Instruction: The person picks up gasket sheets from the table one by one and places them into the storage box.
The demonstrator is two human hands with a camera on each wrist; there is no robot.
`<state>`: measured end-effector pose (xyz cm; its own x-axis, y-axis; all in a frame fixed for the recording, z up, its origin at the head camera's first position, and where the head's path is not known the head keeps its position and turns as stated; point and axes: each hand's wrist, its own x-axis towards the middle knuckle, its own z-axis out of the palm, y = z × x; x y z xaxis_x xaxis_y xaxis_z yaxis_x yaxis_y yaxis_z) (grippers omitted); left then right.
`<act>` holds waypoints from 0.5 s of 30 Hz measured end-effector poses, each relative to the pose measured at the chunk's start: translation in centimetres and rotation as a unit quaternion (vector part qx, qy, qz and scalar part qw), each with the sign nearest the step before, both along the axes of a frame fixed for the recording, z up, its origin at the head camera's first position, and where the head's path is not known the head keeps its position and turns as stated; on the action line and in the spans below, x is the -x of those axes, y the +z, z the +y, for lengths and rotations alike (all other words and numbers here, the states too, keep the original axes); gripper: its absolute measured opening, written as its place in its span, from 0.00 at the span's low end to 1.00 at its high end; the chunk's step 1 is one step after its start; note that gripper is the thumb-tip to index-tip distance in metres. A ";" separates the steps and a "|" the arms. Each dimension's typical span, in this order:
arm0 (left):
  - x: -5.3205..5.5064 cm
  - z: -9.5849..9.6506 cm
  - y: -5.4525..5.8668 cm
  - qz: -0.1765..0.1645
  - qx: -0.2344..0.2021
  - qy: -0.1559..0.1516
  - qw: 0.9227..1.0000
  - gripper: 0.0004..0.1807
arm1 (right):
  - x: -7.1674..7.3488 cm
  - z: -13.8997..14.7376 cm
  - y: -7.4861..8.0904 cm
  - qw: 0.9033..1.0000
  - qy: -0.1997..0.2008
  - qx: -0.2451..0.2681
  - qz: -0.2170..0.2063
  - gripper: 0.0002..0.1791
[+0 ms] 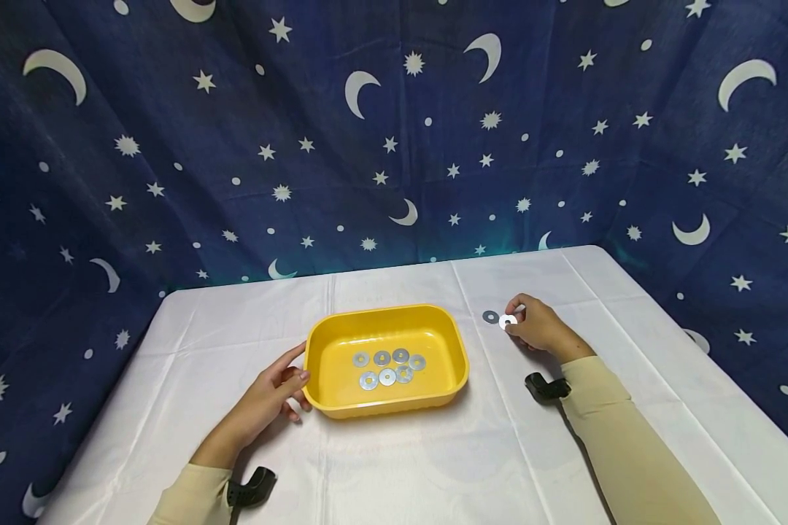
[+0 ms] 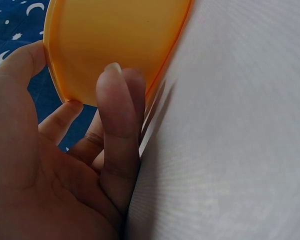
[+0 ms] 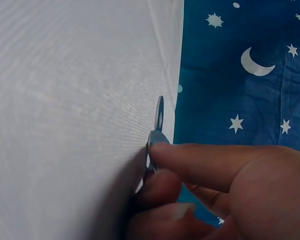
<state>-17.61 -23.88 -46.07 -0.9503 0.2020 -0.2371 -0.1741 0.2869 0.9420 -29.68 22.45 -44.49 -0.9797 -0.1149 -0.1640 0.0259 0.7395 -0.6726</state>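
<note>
A yellow plastic tray (image 1: 386, 408) stands on the white-covered table with several flat metal washers (image 1: 387, 377) lying on its floor. At the tray's left end, my left hand (image 1: 269, 397) holds the rim with thumb and index finger; its other fingers curl below the rim in the left wrist view. To the right of the tray, my right hand (image 1: 540, 328) pinches a shiny washer (image 1: 506, 321) between thumb and fingers, close to the tabletop. Just left of it a darker-looking washer (image 1: 490, 317) lies on the cloth, seen nearly edge-on (image 3: 160, 112) in the right wrist view.
A white cloth (image 1: 407, 467) with fold creases covers the table. Dark blue curtains (image 1: 315, 109) with moons and stars hang behind and on both sides. Black bands with devices (image 1: 547, 387) are worn at both wrists.
</note>
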 end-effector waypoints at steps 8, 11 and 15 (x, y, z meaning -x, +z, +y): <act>-0.1 -0.3 0.0 -0.001 -0.008 0.003 1.000 0.31 | 0.0 -0.4 0.1 1.000 0.010 0.019 -0.008 0.10; -0.1 -0.2 0.0 -0.002 -0.002 0.009 1.000 0.31 | -0.2 -0.8 0.4 1.000 0.014 0.025 -0.008 0.10; -0.2 -0.1 0.1 -0.002 0.003 0.008 1.000 0.31 | -0.8 -1.8 1.3 0.999 0.015 0.042 0.014 0.10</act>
